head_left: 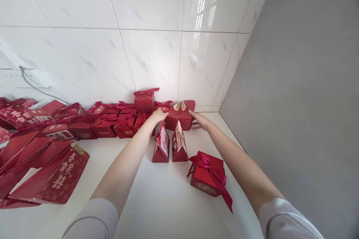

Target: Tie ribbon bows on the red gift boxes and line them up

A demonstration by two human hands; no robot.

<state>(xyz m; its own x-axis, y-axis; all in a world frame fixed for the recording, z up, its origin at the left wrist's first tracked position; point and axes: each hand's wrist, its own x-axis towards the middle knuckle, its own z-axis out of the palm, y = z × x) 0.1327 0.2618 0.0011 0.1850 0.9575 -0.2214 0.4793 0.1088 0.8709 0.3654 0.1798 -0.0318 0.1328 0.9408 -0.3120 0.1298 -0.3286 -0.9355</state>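
Against the tiled wall stands a pair of red gift boxes with pale, folded tops. My left hand is at their left side, thumb stretched towards them and the other fingers partly hidden. On the right side, my right hand is open, its thumb at the upper corner and its fingers spread beside the box. Just in front, two narrow red boxes with peaked tops stand upright: the left peaked box and the right peaked box. Nearer to me sits a red box with a ribbon bow.
A long row of ribboned red boxes runs along the wall to the left, with one ribboned box stacked on top. Open red boxes lie at the left. A grey panel borders the white tabletop on the right.
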